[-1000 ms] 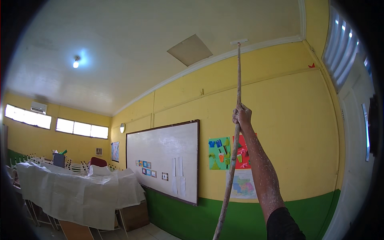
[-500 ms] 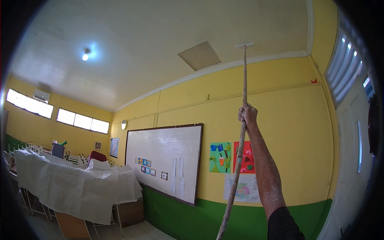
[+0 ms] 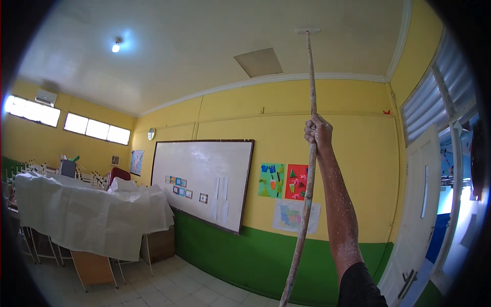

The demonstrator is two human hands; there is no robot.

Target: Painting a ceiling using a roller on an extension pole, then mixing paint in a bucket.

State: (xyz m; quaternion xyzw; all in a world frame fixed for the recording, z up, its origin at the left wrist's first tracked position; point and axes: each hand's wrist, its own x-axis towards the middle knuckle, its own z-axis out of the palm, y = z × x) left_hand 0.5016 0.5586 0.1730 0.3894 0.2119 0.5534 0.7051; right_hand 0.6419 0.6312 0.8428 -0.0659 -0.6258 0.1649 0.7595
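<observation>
Though raised, hands (image 3: 318,132) around pole (image 3: 308,204)

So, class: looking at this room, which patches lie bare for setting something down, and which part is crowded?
Bare tiled floor runs between the sheet-covered furniture and the green lower wall, below the whiteboard. The left side is crowded with covered desks and stacked chairs. The right hand grips the long pole near the white door.

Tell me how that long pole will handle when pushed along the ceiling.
The pole looks thin and long, so it probably flexes and wobbles near the roller head. With only the right hand visibly gripping it, the top likely feels heavy. Its speckled coating may feel rough.
</observation>
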